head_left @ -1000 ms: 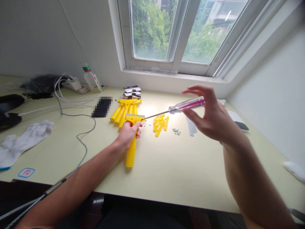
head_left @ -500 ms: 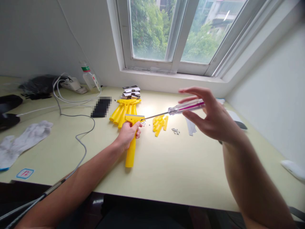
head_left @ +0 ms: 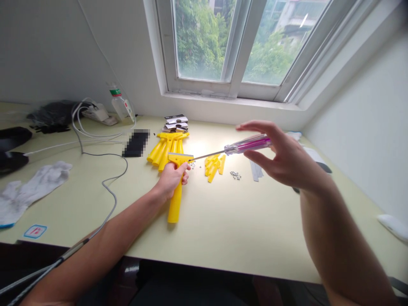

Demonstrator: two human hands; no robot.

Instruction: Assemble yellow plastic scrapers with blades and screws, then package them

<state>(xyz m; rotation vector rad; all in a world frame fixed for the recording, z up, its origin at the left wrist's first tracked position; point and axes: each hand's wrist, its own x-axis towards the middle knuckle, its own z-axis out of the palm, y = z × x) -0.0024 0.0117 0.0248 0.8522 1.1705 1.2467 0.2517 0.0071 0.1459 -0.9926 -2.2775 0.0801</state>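
My left hand point(head_left: 174, 178) is closed around a yellow scraper point(head_left: 174, 208), just under its wide head, with the handle pointing toward me. A metal blade edge point(head_left: 181, 154) runs along the top of that head. In my right hand point(head_left: 283, 157) is a screwdriver with a clear and purple handle point(head_left: 248, 144). Thumb and fingers surround the handle loosely, the index finger stretched above it. The thin shaft reaches left, and its tip meets the right side of the scraper head near my left thumb. Any screw under the tip is too small to make out.
Several yellow scraper handles point(head_left: 156, 155) lie behind my left hand. Rightward are small nuts point(head_left: 192, 165), yellow plates point(head_left: 215, 165), screws point(head_left: 236, 174) and grey blades point(head_left: 256, 171). A bottle point(head_left: 119, 104), phone point(head_left: 136, 143), cables and white glove point(head_left: 35, 187) occupy the left.
The screwdriver handle appears turned and slightly shifted left, with my right fingers changed a little around it. The scraper and my left hand stay nearly in place.
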